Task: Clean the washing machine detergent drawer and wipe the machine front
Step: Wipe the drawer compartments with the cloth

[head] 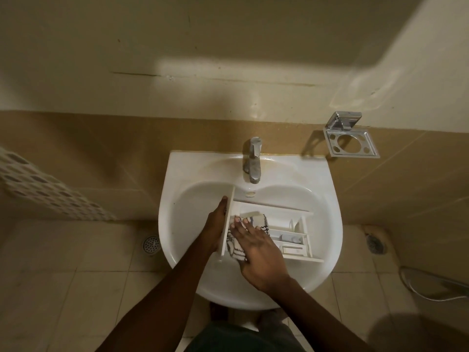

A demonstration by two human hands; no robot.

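Plastic and white, the detergent drawer (275, 209) lay across the basin of the sink (327, 199), its front panel to the left. Our left hand (215, 226) steadied that panel from outside. Its fingers went behind the panel, so we could not tell how they curled. Just right of it, the patterned cloth (234, 246) sat bunched in the drawer's left compartment, pressed down by our right hand (261, 252) with straight, slightly spread fingers.

We judged this to be the drawer-wiping step; the machine itself was out of view. The next move called for working the cloth rightward into the narrower compartments, where the corners would likely need a fingertip's push.

Around us, from the left, were a perforated white panel (38, 184), a floor drain (151, 244) in beige tiles, and the steel tap (253, 161) at the sink's far rim, with no water visibly running. Further right were a chrome holder (351, 143) on the wall and a hose (418, 288) at the near right.
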